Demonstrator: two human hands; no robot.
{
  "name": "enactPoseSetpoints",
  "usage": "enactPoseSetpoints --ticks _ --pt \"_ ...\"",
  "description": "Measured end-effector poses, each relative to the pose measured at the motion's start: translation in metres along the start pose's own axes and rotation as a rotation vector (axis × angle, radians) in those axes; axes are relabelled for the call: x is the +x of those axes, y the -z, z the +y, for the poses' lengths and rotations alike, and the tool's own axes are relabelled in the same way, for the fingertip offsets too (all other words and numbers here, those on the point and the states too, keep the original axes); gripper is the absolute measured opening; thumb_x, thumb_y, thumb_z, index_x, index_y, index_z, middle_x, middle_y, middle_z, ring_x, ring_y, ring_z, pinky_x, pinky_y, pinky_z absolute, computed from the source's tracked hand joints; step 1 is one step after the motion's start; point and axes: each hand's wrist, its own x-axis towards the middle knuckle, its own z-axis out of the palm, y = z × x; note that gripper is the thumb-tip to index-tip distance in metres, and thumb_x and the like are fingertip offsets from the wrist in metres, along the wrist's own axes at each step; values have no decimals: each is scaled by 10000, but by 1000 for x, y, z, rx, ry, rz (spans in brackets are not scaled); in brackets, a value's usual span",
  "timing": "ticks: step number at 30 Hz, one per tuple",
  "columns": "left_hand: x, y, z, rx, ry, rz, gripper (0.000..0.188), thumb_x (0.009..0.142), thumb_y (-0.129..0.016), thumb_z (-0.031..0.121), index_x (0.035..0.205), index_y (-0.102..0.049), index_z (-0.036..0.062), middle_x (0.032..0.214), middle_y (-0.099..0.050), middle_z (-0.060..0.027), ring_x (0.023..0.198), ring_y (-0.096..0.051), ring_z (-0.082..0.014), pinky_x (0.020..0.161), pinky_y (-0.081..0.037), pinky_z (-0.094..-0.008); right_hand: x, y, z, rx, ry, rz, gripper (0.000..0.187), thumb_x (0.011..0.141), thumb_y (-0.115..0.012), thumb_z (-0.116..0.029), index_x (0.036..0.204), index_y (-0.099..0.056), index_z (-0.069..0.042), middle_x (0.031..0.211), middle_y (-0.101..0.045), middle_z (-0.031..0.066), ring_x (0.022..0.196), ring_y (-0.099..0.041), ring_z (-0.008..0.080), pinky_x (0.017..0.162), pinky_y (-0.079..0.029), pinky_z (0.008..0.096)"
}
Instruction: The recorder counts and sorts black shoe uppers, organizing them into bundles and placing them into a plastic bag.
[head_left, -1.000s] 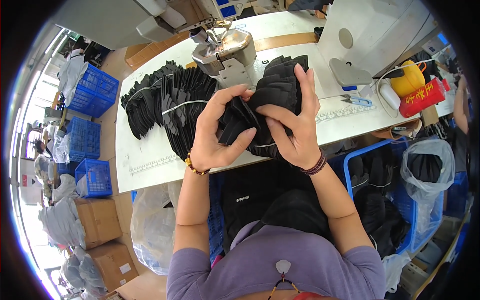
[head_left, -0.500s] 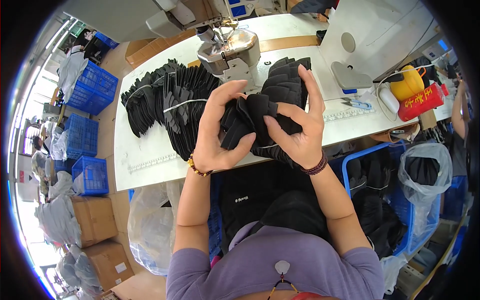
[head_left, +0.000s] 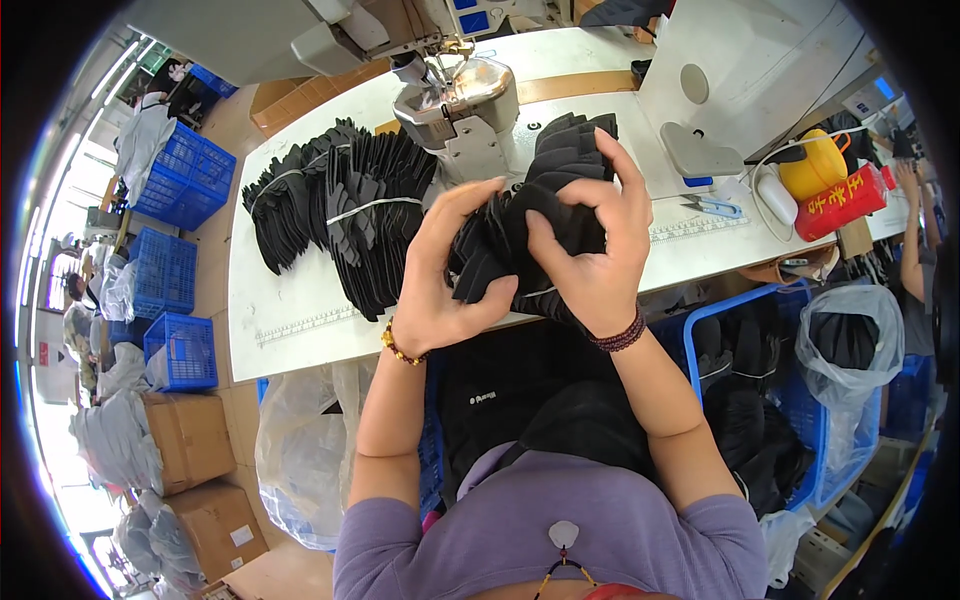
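Note:
Black curved fabric pieces [head_left: 487, 245] fan out in a thick stack between my two hands, in front of the sewing machine [head_left: 462, 110]. My left hand [head_left: 440, 285] is curled round the left side of the stack, thumb at its near edge. On the other side, my right hand [head_left: 603, 245] grips the pieces with its thumb pressed on their face and its fingers behind. Further pieces [head_left: 572, 150] of the same stack stretch away beyond my right hand. To the left lie tied bundles of black pieces [head_left: 365, 215], bound with a white band [head_left: 375, 208].
The white table [head_left: 300, 335] has printed rulers along its near edge. Blue-handled snips [head_left: 718, 208], a red bottle [head_left: 846, 203] and a yellow container [head_left: 815, 168] are at the right. A blue crate [head_left: 692, 350] of black pieces stands below right; a clear plastic bag [head_left: 305, 450] hangs below left.
My left hand has shifted slightly right, and my right thumb and fingers have moved a little left over the stack. The pieces between the hands now lie closer together.

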Motion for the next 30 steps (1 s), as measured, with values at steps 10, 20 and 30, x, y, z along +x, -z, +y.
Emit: enactPoseSetpoints --ticks 10,20,30 --pt "-22 -21 -15 -494 214 334 734 641 -616 4 1326 -356 -26 1180 -494 -108 1120 -487 -197 996 -352 -318 9 0 19 30 189 -146 146 731 -691 -203 872 -688 -167 1357 -370 164 1238 -350 353 1009 -229 443" --pt "-25 -19 -16 -546 148 302 712 657 -640 35 1310 -364 -26 1210 -496 -128 1124 -488 -209 992 -353 -329 8 -2 12 -11 216 -116 211 674 -754 -237 852 -678 -155 1356 -367 160 1237 -336 372 1004 -230 454" --pt "-24 -24 -18 -538 79 279 702 644 -634 38 1292 -372 -20 1292 -460 -183 1209 -436 -252 1043 -302 -372 7 -2 1 -115 218 -130 165 698 -648 -139 848 -702 -181 1378 -335 162 1266 -255 398 1017 -174 492"
